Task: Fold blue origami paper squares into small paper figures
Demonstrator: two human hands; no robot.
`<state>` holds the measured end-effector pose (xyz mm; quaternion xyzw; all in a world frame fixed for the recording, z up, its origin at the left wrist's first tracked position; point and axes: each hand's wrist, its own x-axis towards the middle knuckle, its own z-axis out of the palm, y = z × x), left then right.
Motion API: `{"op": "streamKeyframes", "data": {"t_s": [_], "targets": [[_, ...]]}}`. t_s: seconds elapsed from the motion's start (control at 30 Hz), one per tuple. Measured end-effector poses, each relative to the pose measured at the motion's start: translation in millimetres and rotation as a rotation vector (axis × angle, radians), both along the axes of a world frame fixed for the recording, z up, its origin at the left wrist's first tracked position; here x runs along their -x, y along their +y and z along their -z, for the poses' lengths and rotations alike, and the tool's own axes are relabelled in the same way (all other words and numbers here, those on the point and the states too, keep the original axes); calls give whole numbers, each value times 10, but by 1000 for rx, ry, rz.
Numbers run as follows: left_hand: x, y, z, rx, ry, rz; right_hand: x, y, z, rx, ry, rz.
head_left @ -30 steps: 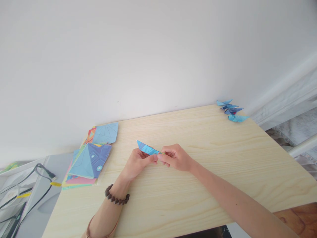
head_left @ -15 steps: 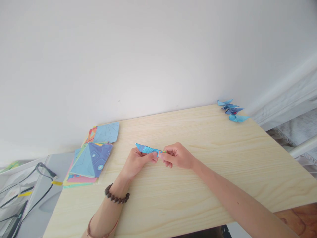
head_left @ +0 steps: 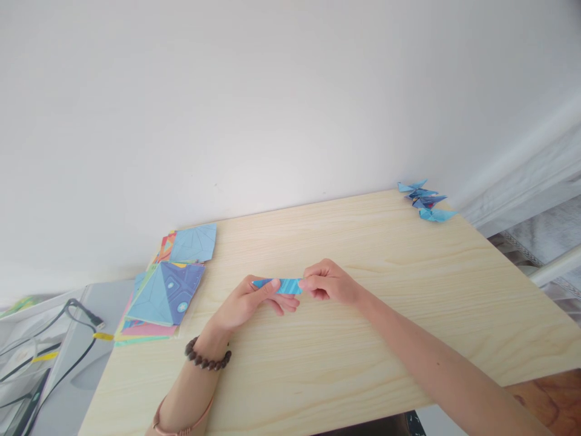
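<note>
A narrow strip of folded blue origami paper is held level above the middle of the table. My left hand grips its left part, thumb on top and fingers stretched out beneath. At the strip's right end, my right hand pinches the paper between thumb and curled fingers. That right tip is hidden by the fingers.
Creased origami sheets lie in a pile at the table's left. Several folded blue paper figures stand in a row at the back right corner. Cables lie left of the wooden table, and a wall rises behind.
The folded paper has turned from slanting to nearly level and now shows a broader blue striped face. My left fingers have spread out beneath it; my right hand has shifted slightly right.
</note>
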<state>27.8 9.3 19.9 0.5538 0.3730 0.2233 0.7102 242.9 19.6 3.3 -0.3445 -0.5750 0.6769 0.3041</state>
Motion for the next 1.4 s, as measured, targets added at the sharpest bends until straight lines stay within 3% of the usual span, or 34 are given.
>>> {"op": "streamKeyframes", "data": {"t_s": [0.13, 0.37, 0.83, 1.2, 1.4], "targets": [[-3, -5, -35, -87, 70, 64, -6, -1, -1, -14, 33, 19], [-102, -30, 56, -198, 121, -77, 53, -51, -27, -80, -21, -90], [-22, -42, 158, -224, 201, 47, -5, -37, 64, -6, -36, -106], [-47, -26, -10, -156, 78, 225, -3, -43, 38, -6, -40, -137], [-74, -12, -64, -169, 112, 177, -61, -31, 29, -143, -125, -120]]}}
